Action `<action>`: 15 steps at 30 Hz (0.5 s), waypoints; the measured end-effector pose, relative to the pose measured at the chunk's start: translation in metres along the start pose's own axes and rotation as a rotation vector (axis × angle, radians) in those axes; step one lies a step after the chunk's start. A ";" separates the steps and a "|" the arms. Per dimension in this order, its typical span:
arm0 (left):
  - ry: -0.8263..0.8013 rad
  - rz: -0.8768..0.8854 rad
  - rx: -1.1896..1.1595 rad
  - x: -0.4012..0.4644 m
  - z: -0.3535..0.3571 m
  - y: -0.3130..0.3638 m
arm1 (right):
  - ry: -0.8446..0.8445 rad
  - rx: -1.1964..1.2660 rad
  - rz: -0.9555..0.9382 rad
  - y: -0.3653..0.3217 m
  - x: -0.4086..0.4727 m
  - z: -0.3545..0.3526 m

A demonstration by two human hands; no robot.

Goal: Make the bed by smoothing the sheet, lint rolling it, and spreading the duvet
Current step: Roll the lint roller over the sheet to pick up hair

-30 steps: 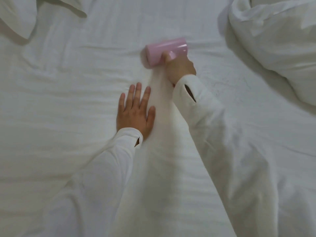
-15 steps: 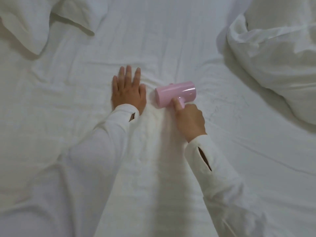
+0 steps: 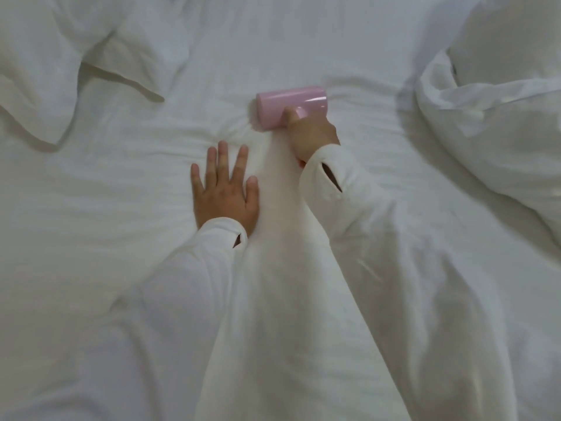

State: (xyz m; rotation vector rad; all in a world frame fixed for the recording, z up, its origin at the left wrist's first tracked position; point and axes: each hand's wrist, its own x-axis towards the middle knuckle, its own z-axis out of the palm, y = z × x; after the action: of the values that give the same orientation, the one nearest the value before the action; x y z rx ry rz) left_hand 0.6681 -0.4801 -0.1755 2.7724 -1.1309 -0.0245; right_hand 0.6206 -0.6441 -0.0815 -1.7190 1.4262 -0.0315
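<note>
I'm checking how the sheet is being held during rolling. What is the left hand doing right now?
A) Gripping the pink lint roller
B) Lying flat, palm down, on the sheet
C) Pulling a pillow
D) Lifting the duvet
B: the left hand lies open with fingers spread on the sheet, while the right hand holds the pink lint roller.

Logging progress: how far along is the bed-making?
Done: nothing clearly; the sheet is wrinkled. In hand: right hand rolls the pink lint roller on the sheet, left hand pressed flat. Left: the duvet, bunched at right, needs spreading.
</note>
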 end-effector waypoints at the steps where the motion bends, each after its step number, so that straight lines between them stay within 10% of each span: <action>1: -0.001 0.000 0.008 0.000 0.000 0.000 | 0.008 0.001 -0.004 0.011 -0.010 0.001; 15: -0.211 0.082 -0.061 -0.058 -0.048 -0.017 | 0.058 -0.108 0.109 0.146 -0.201 -0.037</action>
State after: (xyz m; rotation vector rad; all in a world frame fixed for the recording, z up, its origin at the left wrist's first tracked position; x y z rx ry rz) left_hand 0.6416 -0.4210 -0.1330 2.7168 -1.2673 -0.3443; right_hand 0.4188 -0.4975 -0.0516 -1.7366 1.5886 0.0565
